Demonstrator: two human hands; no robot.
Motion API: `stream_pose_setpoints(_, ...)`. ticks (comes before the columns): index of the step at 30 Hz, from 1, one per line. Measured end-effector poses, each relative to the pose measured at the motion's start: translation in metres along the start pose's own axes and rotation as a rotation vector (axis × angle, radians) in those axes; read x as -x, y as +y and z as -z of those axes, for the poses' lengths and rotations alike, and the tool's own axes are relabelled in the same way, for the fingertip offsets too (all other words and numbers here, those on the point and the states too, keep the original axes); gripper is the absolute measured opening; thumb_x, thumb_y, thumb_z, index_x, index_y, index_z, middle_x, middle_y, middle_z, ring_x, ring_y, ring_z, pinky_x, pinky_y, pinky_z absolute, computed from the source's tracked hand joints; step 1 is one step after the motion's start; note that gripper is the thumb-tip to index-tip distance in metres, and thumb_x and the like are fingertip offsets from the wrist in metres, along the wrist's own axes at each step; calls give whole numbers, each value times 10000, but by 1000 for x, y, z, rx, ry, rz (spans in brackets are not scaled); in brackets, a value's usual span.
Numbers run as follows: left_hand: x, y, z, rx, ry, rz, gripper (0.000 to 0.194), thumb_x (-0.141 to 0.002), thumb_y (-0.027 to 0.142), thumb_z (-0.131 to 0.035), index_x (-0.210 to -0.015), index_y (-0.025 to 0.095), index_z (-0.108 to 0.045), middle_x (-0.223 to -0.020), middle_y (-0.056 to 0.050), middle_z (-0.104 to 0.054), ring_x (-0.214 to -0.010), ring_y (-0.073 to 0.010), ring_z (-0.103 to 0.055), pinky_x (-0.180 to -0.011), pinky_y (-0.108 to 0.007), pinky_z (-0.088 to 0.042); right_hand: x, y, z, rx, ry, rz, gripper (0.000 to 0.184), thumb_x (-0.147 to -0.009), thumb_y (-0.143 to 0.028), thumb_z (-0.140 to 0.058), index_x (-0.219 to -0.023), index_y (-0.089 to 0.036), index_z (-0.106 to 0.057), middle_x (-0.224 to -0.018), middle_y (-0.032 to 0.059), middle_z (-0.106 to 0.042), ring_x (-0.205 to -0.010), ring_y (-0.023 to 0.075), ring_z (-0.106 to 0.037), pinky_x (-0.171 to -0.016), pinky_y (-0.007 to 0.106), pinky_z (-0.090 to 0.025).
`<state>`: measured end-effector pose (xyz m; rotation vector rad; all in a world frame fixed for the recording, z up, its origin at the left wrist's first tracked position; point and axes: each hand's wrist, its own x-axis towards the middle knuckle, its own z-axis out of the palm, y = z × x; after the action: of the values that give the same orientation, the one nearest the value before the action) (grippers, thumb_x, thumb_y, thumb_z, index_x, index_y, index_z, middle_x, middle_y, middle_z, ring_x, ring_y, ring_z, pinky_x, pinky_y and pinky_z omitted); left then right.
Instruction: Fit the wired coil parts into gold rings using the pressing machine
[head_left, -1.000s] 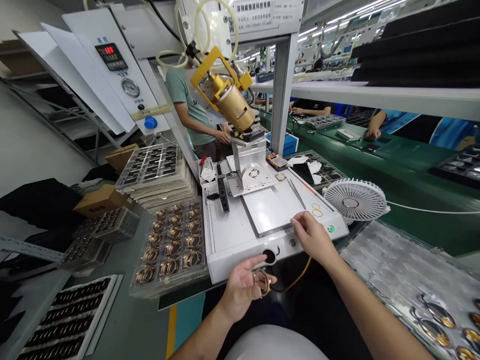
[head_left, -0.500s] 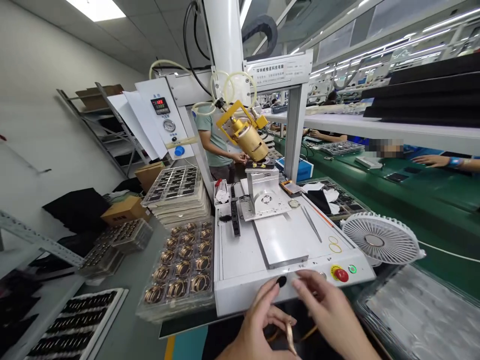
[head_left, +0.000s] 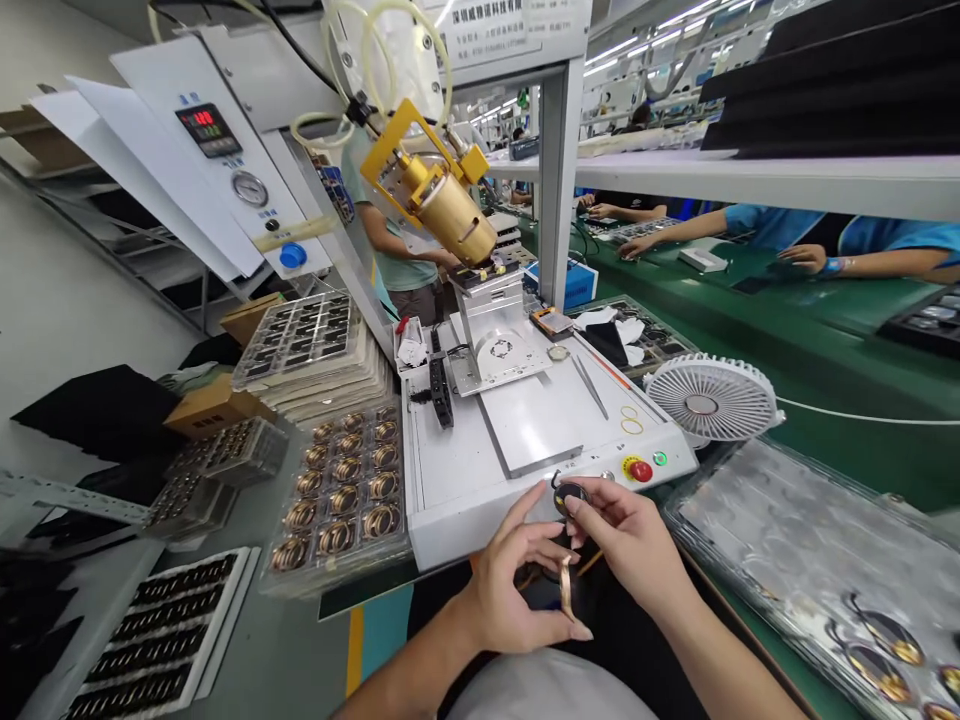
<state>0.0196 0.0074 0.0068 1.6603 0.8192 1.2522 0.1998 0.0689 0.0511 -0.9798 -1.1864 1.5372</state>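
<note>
In the head view, both hands are low in front of the white machine (head_left: 465,530), and they stand apart but close to each other. The left hand (head_left: 517,590) is closed, and its fingers pinch a thin gold band (head_left: 564,588), which stands on its edge at the middle of the picture. The right hand (head_left: 622,535) has the fingertips together on a small black disc (head_left: 570,497), just above the machine's front edge; I cannot tell if the disc touches this edge.

Around the hands, a tray of gold rings (head_left: 337,578) lies at 9 o'clock, and a tray of round black-and-gold parts (head_left: 780,520) lies at 4 o'clock. The red stop button (head_left: 640,470) is at 2 o'clock, near the right hand, and the fan (head_left: 709,400) is behind it. The gold cylinder (head_left: 450,205) hangs at 11 o'clock, and a co-worker (head_left: 394,240) stands behind it.

The risk, I think, is the band: it is thin, so a weak pinch could let it drop into the dark gap below the machine. A careless move of the right hand could also press the stop button.
</note>
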Motion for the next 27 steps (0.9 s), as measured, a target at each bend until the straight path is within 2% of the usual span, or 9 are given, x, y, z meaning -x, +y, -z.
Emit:
stream_pose_setpoints(3, -2, 1, 4, -28, -54, -16, 963, -598, 247, -998, -1442, 271, -534, -1713, -262, -217, -1033, -303, -793, -913, -395, -672, 1, 5, 3, 62, -25, -10, 426, -798, -537, -845, -973, -156, -767, -708, 39, -710, -566, 161, -620, -545, 273, -545)
stream_pose_setpoints(6, 1, -2, 8, -199, -101, -53, 922, -643, 276, -975, -1444, 247, -518, -1693, -278, -267, -1057, -311, -787, -922, -404, -670, 1, 11, 7, 112, -55, -27, 398, -815, -509, -838, -990, -157, -772, -704, 38, -712, -588, 177, -652, -579, 289, -567)
stream_pose_setpoints(10, 2, -5, 15, -526, -194, -139, 853, -729, 262, -909, -1458, 215, -468, -1629, -272, -411, -1342, -393, -628, -1032, -482, -613, 4, 12, 11, 58, -86, -52, 410, -762, -489, -890, -993, -162, -801, -702, 35, -715, -611, 187, -672, -614, 306, -594)
stream_pose_setpoints(13, -1, -4, 20, -574, -242, -195, 782, -802, 238, -845, -1475, 209, -447, -1608, -260, -452, -1430, -377, -547, -1091, -504, -568, 6, 12, 10, -4, -49, -61, 420, -735, -497, -911, -971, -162, -819, -698, 44, -725, -592, 175, -659, -596, 294, -579)
stream_pose_setpoints(15, -3, -3, 20, -481, -230, -168, 784, -781, 255, -872, -1465, 221, -490, -1611, -253, -450, -1360, -365, -619, -1078, -489, -579, 8, 13, 9, -38, 0, -64, 432, -733, -503, -913, -983, -162, -825, -659, 37, -714, -564, 159, -634, -578, 278, -555)
stream_pose_setpoints(18, -4, -3, 15, -102, -85, -59, 755, -729, 273, -927, -1405, 259, -592, -1603, -211, -476, -1171, -305, -743, -1006, -427, -621, 11, 12, 8, -93, 22, -84, 440, -725, -508, -922, -973, -158, -821, -613, 21, -683, -534, 137, -591, -552, 255, -519)
stream_pose_setpoints(22, -2, -10, 7, 427, 152, 73, 487, -797, 335, -886, -1241, 246, -706, -1250, -113, -758, -1114, -234, -749, -988, -365, -606, 17, 5, 8, -156, -51, -156, 401, -733, -513, -919, -789, -161, -736, -609, -4, -632, -508, 112, -536, -492, 227, -461)
stream_pose_setpoints(24, -1, -12, 4, 530, 224, 126, 486, -756, 374, -915, -1176, 217, -727, -1170, -104, -787, -1072, -224, -751, -977, -359, -599, 20, 0, 7, -163, -68, -197, 418, -719, -505, -930, -736, -162, -692, -631, -11, -620, -531, 102, -526, -504, 214, -450)
stream_pose_setpoints(27, 1, -12, 1, 585, 271, 167, 518, -682, 372, -961, -1112, 203, -725, -1172, -107, -786, -1038, -237, -761, -957, -383, -611, 25, -4, 1, -146, -90, -279, 439, -653, -482, -965, -697, -153, -678, -683, 4, -643, -601, 109, -545, -579, 225, -484)
